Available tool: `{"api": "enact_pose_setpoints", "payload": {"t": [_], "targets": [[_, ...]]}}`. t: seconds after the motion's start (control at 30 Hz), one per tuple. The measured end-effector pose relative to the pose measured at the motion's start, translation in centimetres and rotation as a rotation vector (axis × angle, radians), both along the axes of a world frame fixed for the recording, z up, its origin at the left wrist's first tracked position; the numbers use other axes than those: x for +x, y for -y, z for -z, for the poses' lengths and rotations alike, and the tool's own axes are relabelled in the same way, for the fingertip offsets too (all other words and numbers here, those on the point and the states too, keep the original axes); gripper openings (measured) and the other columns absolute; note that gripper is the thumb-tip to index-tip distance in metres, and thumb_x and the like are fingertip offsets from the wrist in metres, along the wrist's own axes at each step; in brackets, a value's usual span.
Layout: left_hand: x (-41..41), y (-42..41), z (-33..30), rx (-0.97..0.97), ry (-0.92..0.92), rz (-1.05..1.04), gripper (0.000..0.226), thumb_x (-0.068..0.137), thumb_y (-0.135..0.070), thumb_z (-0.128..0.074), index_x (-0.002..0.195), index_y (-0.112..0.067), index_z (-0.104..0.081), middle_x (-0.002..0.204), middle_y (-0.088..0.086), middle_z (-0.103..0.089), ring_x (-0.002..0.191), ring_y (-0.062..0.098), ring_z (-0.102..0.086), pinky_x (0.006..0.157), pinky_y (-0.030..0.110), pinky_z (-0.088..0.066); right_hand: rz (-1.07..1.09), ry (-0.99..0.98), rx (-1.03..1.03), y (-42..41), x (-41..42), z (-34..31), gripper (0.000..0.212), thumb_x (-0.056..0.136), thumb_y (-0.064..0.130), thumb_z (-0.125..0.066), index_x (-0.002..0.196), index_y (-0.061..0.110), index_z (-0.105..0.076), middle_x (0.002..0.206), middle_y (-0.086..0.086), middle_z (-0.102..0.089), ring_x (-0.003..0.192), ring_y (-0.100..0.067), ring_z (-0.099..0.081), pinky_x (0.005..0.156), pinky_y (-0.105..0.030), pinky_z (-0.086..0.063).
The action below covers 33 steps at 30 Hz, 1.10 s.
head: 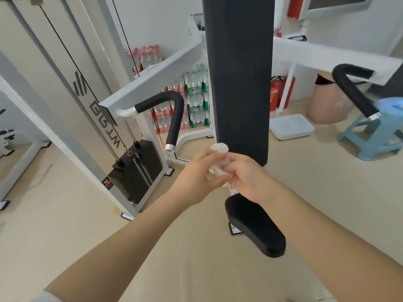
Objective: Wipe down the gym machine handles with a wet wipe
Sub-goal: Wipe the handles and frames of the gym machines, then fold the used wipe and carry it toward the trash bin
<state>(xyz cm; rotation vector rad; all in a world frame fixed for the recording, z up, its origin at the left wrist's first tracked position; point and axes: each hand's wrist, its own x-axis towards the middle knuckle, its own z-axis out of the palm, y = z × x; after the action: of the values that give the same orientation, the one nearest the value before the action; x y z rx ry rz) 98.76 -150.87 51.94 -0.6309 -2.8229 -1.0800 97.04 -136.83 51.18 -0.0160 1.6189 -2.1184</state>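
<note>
A crumpled white wet wipe [220, 158] sits between both hands at the frame's centre. My left hand [197, 173] holds it from the left and my right hand [246, 177] pinches it from the right. Both hands hover in front of the machine's tall black back pad [239, 79], above the black seat [255, 225]. The left black foam handle [174, 118] bends down from a white arm, up and to the left of my hands. Far right is the right black foam handle [353, 90], well away from my hands.
A black weight stack [135, 171] with cables stands at left inside a white frame. Packs of bottled water [194, 99] are stacked behind the machine. A blue plastic stool [377, 131], a pink bin [327, 103], a white tray [292, 127] and red fire extinguishers [275, 92] sit at right.
</note>
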Motion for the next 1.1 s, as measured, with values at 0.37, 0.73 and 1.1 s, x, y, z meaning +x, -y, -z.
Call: {"api": "enact_pose_setpoints", "payload": {"t": [0.37, 0.73, 1.1], "targets": [[0.9, -29.1, 1.0, 0.067, -0.065, 0.046, 0.025, 0.085, -0.024, -0.065, 0.109, -0.018, -0.064, 0.095, -0.012, -0.052, 0.085, 0.007, -0.051, 0.073, 0.013, -0.041, 0.200, 0.012, -0.046, -29.3, 4.1, 1.3, 0.021, 0.095, 0.017, -0.046, 0.104, 0.013, -0.065, 0.089, -0.001, -0.067, 0.079, -0.011, -0.059, 0.072, -0.023, -0.044], [-7.8, -57.0, 3.6, 0.470, 0.460, -0.105, 0.008, 0.086, -0.016, -0.063, 0.094, -0.015, -0.064, 0.075, -0.004, -0.058, 0.064, 0.007, -0.052, 0.057, 0.016, -0.041, 0.463, 0.051, 0.055, -57.2, -0.5, 2.0, 0.019, 0.087, 0.006, -0.058, 0.105, 0.014, -0.061, 0.089, -0.002, -0.065, 0.073, -0.012, -0.057, 0.070, -0.023, -0.046], [-30.9, -81.0, 3.5, 0.624, 0.641, 0.058, 0.004, 0.086, -0.005, -0.062, 0.087, -0.007, -0.065, 0.069, -0.001, -0.062, 0.060, 0.008, -0.057, 0.064, 0.020, -0.049, 0.582, -0.098, 0.366, -79.0, -24.1, 3.2, 0.015, 0.086, -0.001, -0.059, 0.091, 0.014, -0.058, 0.090, 0.001, -0.061, 0.078, -0.013, -0.056, 0.067, -0.023, -0.044]]}}
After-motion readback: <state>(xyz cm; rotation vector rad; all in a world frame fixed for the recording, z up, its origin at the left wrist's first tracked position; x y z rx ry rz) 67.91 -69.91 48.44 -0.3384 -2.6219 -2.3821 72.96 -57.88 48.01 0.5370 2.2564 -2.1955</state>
